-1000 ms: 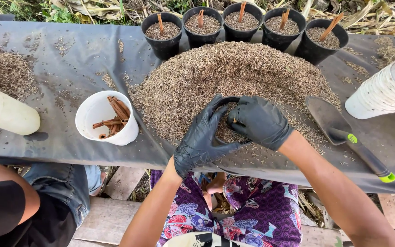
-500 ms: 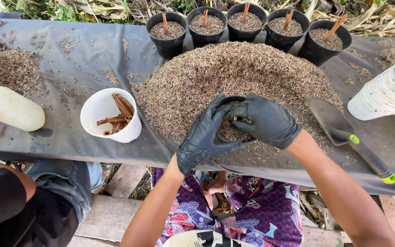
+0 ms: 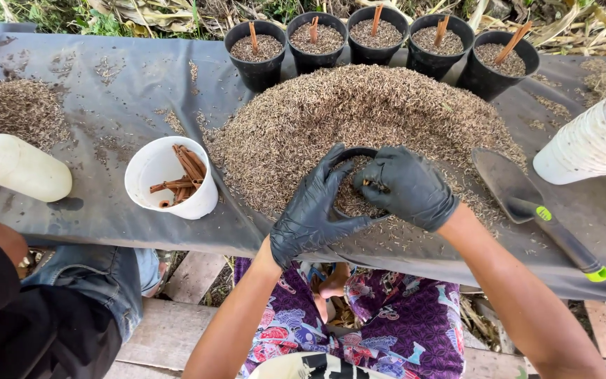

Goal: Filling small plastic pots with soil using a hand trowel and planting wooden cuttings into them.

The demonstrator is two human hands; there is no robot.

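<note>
Done: five filled black plastic pots (image 3: 376, 31) along the counter's far edge | Now: your left hand (image 3: 311, 210) cups the sixth small black pot (image 3: 351, 198) near the front edge, your right hand (image 3: 408, 186) pinching a brown stick into it | Left: sticks in the white plastic cup (image 3: 166, 184).

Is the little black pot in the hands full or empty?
Nearly full: brown husks fill the black pot, which the left hand holds while the right hand presses in.

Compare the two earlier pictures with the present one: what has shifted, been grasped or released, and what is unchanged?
Very little has changed. The left hand still clasps the small black pot in the husk heap, and the right hand still presses a stick into its filling. Nothing was grasped or released. The white cup, trowel and five filled pots stayed put. The neighbour's arm at left drew back.
</note>
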